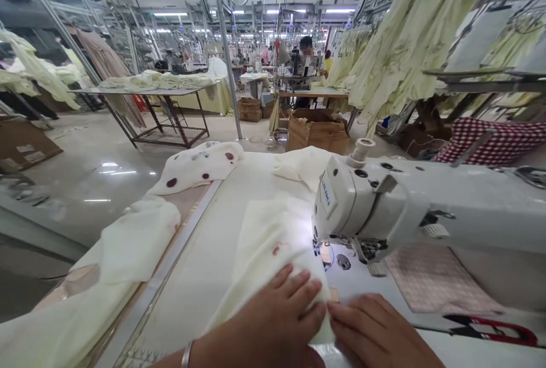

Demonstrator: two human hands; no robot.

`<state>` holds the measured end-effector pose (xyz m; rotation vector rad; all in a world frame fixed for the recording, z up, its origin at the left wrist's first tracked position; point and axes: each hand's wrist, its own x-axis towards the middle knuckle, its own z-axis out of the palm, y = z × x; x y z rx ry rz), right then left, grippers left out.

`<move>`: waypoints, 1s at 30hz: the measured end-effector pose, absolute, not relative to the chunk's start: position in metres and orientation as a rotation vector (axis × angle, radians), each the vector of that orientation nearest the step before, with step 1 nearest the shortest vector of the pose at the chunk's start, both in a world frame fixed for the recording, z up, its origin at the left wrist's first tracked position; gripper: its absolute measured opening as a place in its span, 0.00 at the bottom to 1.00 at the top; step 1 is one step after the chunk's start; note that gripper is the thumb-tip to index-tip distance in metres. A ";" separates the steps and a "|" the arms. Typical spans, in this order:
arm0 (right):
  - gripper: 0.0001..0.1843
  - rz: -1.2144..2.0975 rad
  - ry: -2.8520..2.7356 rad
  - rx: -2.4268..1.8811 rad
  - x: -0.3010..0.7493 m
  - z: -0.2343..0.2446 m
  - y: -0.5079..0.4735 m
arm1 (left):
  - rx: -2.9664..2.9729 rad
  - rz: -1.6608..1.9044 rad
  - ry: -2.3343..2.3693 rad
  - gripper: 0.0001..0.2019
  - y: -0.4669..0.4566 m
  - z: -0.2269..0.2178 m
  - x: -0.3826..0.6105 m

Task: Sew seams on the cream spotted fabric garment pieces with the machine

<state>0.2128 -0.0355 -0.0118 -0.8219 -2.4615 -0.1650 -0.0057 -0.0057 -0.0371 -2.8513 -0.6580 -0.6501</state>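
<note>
The needle area of the sewing machine (426,203) is hard to make out, since its head overhangs it and a bright glow washes out the pale cream fabric (268,231) there. That fabric lies just left of the sewing machine's head, its right edge running in beside the needle area; its near end is partly hidden under the left hand (285,317). Both forearms are cut off by the lower border. The left hand, in front of the sewing machine's head, lies palm down on the fabric with fingers slightly spread; the right hand (375,325), nearer the sewing machine's bed, has fingers close together at the fabric's near right edge, and whether they pinch it cannot be told. The fabric's long axis runs away from the person, past the sewing machine's left side, with slanting folds. Blue letters on the sewing machine's head read "JUKI"; far left of it, labels on a cardboard box (40,141) are too small to read.
</note>
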 end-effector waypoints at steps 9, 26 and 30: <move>0.10 0.029 -2.463 -1.017 0.215 -0.032 0.002 | -3.079 -0.587 -0.541 0.13 0.040 -0.020 -0.006; 0.13 0.110 -2.420 -1.190 0.218 -0.031 0.001 | -3.142 -0.576 -0.658 0.10 0.071 -0.014 -0.004; 0.13 0.114 -2.408 -1.183 0.216 -0.029 0.001 | -3.137 -0.583 -0.740 0.09 0.078 -0.013 -0.002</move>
